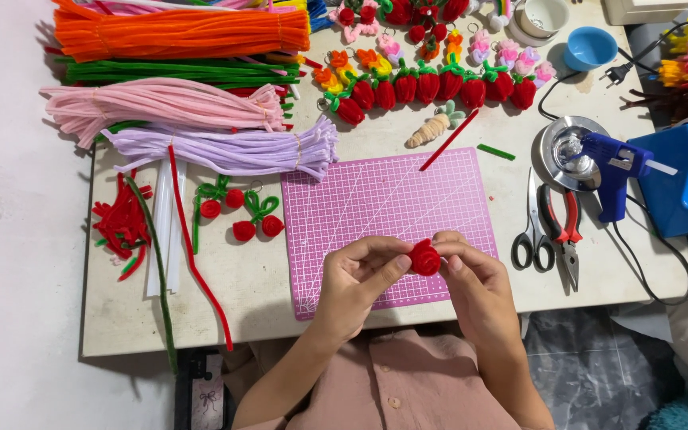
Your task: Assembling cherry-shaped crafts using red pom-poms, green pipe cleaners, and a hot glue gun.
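Note:
Both my hands meet over the near edge of a pink cutting mat [376,199]. Between their fingertips sits a small red coiled pipe-cleaner ball [424,259]. My left hand [356,279] pinches it from the left with thumb and fingers. My right hand [475,279] grips it from the right. Two pairs of finished red cherries with green stems [240,215] lie left of the mat. A loose red pipe cleaner [448,140] rests across the mat's far right corner.
Bundles of orange [177,32], green, pink [161,103] and lilac [224,150] pipe cleaners lie at the back left. A row of red strawberry figures [431,86] sits behind the mat. Scissors [533,227], pliers [568,235] and a blue glue gun [611,163] lie right.

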